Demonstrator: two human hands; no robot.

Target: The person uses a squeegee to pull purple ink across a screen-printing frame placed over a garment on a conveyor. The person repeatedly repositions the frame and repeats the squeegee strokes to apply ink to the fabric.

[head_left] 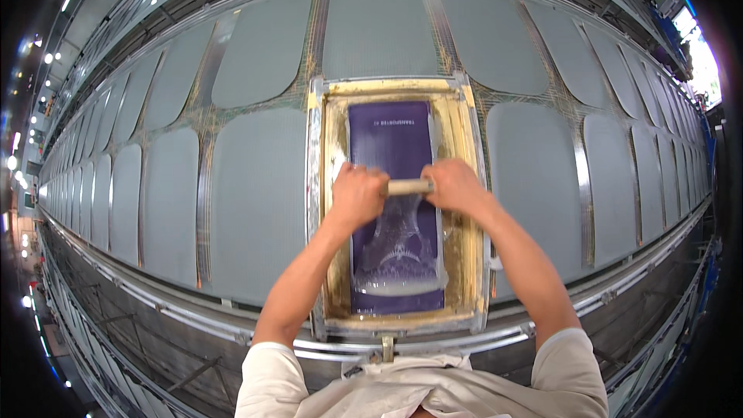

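Observation:
My left hand [360,193] and my right hand [457,186] are both closed round the pale wooden handle of a squeegee [409,186], one at each end. The squeegee lies across a screen printing frame [477,139], over its purple mesh area [387,143]. The blade below the handle is mostly hidden. Streaky, whitish wet ink [395,289] is spread over the mesh on the side near me, thickest in a band close to the frame's near end. Yellowish stained borders run round the purple part. Small pale lettering shows near the far end of the mesh.
The frame rests on a long table bearing two rows of grey rounded panels [259,201], with streaked strips of coloured residue between them. A metal rail [209,325] runs along the near edge. A small metal bracket [388,347] stands at the frame's near end. More long racks lie beyond the table.

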